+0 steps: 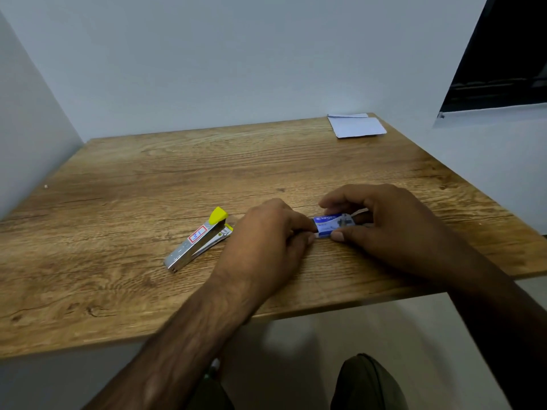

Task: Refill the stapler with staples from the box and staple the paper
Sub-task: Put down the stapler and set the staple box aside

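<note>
A small blue staple box (334,224) lies on the wooden table (148,179) near its front edge. My right hand (381,223) pinches the box from the right, thumb in front and fingers behind. My left hand (266,241) grips the box's left end, where a white inner tray shows slightly. A silver stapler (197,240) with a yellow end cap and a red-framed label lies on its side to the left of my left hand, untouched. Folded white paper (356,125) rests at the table's far right corner.
Pale walls enclose the table at the back and left. A dark window opening (503,54) is at the upper right. The table's front edge runs just below my wrists, with my knees (367,380) beneath.
</note>
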Demonstrator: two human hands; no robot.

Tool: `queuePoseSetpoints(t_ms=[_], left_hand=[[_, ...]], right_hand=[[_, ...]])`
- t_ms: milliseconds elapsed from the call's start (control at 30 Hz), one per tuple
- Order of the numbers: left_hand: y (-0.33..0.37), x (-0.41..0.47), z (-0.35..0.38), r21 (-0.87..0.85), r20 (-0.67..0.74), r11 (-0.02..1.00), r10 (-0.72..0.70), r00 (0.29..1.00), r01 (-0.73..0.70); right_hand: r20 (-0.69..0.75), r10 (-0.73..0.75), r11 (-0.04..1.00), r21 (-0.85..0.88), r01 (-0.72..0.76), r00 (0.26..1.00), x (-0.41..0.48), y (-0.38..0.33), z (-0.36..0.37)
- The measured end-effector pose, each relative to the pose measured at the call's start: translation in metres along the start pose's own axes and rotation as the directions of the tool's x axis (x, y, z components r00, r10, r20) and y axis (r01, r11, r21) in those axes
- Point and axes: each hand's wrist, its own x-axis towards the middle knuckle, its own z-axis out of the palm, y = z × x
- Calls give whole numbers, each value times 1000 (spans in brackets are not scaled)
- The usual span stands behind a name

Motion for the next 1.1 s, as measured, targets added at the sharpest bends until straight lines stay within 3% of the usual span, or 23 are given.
queuePoseSetpoints(t_ms=[167,533,667,867,1000,1100], left_hand=[[4,4,5,-149,-82,984,-106,991,93],[-1,3,5,-249,-71,965,-103,992,82],[-4,-9,-3,-272,-79,962,-58,995,34],[-29,-39,-39,-297,-245,950,25,969,-100],[-56,-53,-64,-208,-346,975,0,938,-76],[-74,-58,-80,-14,-277,998,-57,959,55]], right_hand=[[12,3,1000,18,-3,1000,1,-1,0],[66,-63,997,-45,66,996,-1,-9,1],[129,-68,988,-130,85,989,0,-7,-5],[126,-43,967,-245,73,991,-5,13,-26],[123,-43,974,-217,69,992,-13,17,-35],[85,-129,967,-211,144,988,-16,7,-39]])
